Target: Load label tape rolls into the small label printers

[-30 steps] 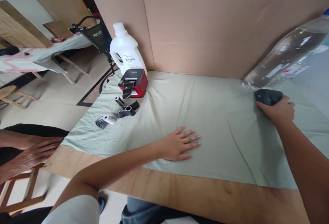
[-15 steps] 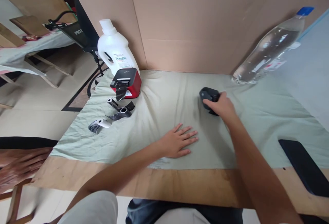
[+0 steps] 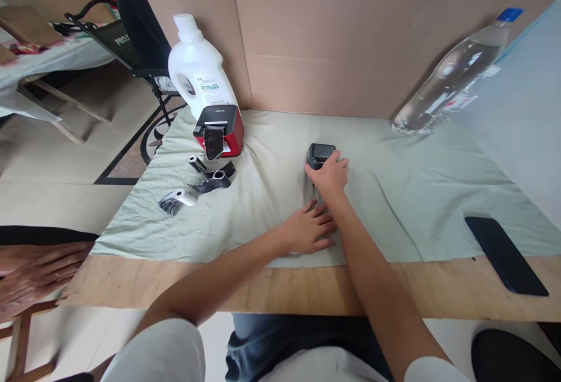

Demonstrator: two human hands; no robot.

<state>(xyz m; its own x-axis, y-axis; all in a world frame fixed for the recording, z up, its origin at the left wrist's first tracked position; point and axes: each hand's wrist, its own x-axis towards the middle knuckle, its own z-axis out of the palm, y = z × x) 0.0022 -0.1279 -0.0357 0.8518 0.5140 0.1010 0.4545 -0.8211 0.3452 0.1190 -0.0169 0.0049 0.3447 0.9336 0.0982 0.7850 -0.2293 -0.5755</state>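
My right hand (image 3: 329, 179) grips a small black box-shaped device (image 3: 322, 151), which looks like a mini printer, from its near side, thumb on the left and fingers on the right. Its lower part is hidden behind the hand. Flat on the cloth, just below, lies my left hand (image 3: 310, 229), fingers spread and nothing held. The right forearm passes close to its fingertips. Further left stands a red and black printer (image 3: 221, 131) with a dark paper strip (image 3: 214, 143) hanging from its front. Several partly unrolled paper rolls (image 3: 218, 181) lie before it.
A white detergent bottle (image 3: 201, 69) stands behind the red printer, against a cardboard wall (image 3: 333, 37). At the back right leans a clear plastic bottle (image 3: 456, 75) with a blue cap. A dark phone (image 3: 506, 253) lies near the front edge. Another person's hands (image 3: 41, 274) rest at far left.
My right hand has moved left with the small black printer, from the right of my left hand to nearly straight beyond it. My left hand still lies flat. The view has shifted slightly.
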